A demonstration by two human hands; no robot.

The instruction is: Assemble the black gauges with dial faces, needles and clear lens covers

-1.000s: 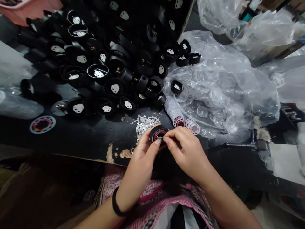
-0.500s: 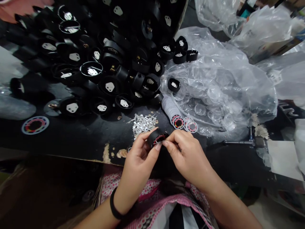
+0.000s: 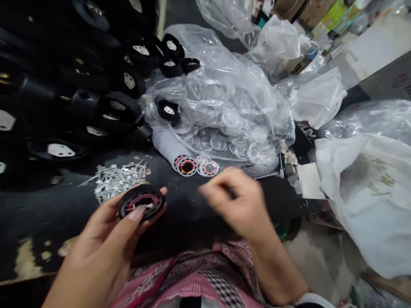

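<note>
In my left hand (image 3: 112,239) is a round black pressure gauge (image 3: 141,203), its red-marked dial facing up. My thumb rests on the dial, over a white pointer at its middle. My right hand (image 3: 236,201) is apart from the gauge, over the table to its right. It is smeared by motion, with fingers curled, and what they hold, if anything, cannot be made out. A heap of small white pointers (image 3: 120,179) lies just behind the gauge. Nearest to my right hand is a row of stacked printed dial discs (image 3: 168,147), with loose dial discs (image 3: 208,167) beside it.
Black gauge housings (image 3: 109,113) are piled at the left and back. Behind the dials a clear plastic bag (image 3: 218,85) holds round clear covers (image 3: 233,119). To the right are a screwdriver (image 3: 281,164), a white card (image 3: 310,180) and a large white bag (image 3: 369,192).
My right hand has let go of the gauge and moved off to the right. The gauge stays in my left hand, turned more face up. The view has swung right.
</note>
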